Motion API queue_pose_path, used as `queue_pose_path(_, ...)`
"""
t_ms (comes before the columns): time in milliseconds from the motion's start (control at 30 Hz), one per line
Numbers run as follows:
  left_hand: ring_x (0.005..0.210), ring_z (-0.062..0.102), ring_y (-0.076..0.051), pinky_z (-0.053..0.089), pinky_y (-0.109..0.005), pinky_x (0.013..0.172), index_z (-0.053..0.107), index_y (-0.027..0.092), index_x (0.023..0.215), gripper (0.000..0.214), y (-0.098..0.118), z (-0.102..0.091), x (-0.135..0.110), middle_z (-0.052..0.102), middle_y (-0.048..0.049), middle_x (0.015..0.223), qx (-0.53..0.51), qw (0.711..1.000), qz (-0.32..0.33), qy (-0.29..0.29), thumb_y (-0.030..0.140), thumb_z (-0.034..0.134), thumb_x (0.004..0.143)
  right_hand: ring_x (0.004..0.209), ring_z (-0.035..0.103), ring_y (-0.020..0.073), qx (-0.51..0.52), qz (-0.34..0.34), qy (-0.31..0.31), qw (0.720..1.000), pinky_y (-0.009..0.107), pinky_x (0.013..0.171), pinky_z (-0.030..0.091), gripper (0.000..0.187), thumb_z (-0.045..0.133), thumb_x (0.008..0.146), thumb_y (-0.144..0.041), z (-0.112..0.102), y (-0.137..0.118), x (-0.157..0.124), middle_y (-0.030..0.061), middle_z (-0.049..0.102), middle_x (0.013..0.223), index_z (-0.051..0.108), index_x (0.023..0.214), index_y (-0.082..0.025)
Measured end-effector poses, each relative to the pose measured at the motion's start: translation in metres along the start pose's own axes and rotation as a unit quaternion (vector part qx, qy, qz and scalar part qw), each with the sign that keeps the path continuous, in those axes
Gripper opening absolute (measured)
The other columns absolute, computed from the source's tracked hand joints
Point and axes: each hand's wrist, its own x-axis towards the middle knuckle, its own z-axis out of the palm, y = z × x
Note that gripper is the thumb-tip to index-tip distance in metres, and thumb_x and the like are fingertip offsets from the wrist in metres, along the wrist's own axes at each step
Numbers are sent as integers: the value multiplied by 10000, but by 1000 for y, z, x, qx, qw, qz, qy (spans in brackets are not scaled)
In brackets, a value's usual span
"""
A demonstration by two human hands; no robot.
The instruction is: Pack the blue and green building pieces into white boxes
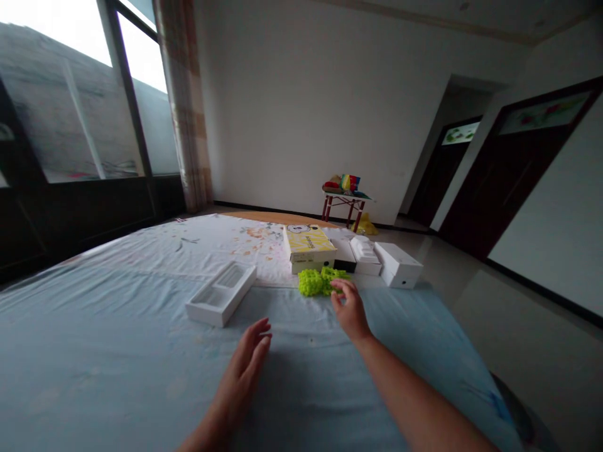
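Observation:
My right hand [349, 309] reaches forward over the pale blue sheet, its fingertips curled at the near edge of a bright green bumpy object [321, 280]; whether it grips it I cannot tell. My left hand [248, 355] hovers lower and nearer, fingers stretched out and together, holding nothing. A white moulded tray insert [221, 293] lies to the left of the green object. Behind the green object stands a yellow box [308, 243] with white boxes [399, 264] to its right.
The bed sheet [117, 351] covers most of the view, with a white printed part [221, 238] further back. A small red-legged table [345, 202] with coloured items stands by the far wall. Dark doors are on the right, large windows on the left.

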Motion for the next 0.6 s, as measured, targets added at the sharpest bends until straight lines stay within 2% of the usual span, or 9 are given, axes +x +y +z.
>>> queue_pose_path(133, 1031, 525, -255, 441, -394, 857, 499, 188, 1114, 475, 6, -6, 2, 518, -133, 1163, 77, 992, 84, 59, 463, 530, 729, 941, 542, 216, 21, 23, -9, 999, 331, 672, 509, 206, 463, 779, -233, 15, -18, -15, 110, 572, 1032, 593, 935, -197)
queue_pose_path(200, 1056, 503, -266, 419, -427, 894, 474, 200, 1159, 499, 13, -17, 6, 486, -128, 1190, 150, 974, 123, 117, 449, 527, 730, 935, 546, 217, 11, 37, 0, 999, 328, 663, 507, 201, 454, 780, -244, 13, -17, -18, 111, 584, 1013, 595, 914, -193)
queue_pose_path(267, 1104, 463, -298, 376, -466, 943, 431, 182, 1221, 587, 22, -33, 12, 451, -148, 1215, 222, 949, 131, 180, 482, 512, 724, 925, 552, 218, -4, 55, 25, 998, 330, 676, 503, 210, 446, 776, -257, 6, -11, -19, 112, 598, 986, 599, 902, -185)
queue_pose_path(367, 1209, 346, -366, 270, -506, 1016, 387, 85, 1269, 770, 33, -55, 23, 429, -215, 1229, 309, 914, 103, 240, 561, 514, 677, 888, 567, 217, -33, 97, 83, 991, 343, 722, 490, 243, 440, 756, -274, -8, 4, -16, 109, 619, 944, 610, 895, -169)
queue_pose_path(467, 1248, 257, -434, 224, -579, 999, 303, 37, 1322, 975, 35, -68, 35, 346, -283, 1302, 361, 901, 25, 240, 648, 540, 600, 858, 582, 214, -50, 149, 137, 978, 346, 764, 475, 284, 437, 724, -270, -19, 22, -11, 112, 638, 946, 620, 903, -147)
queue_pose_path(600, 1273, 237, -407, 254, -579, 984, 190, 57, 1366, 1013, 27, -75, 55, 274, -275, 1362, 458, 856, -26, 239, 677, 481, 619, 861, 596, 205, -56, 186, 173, 966, 321, 792, 462, 309, 438, 691, -245, -23, 42, -4, 112, 654, 938, 627, 904, -126)
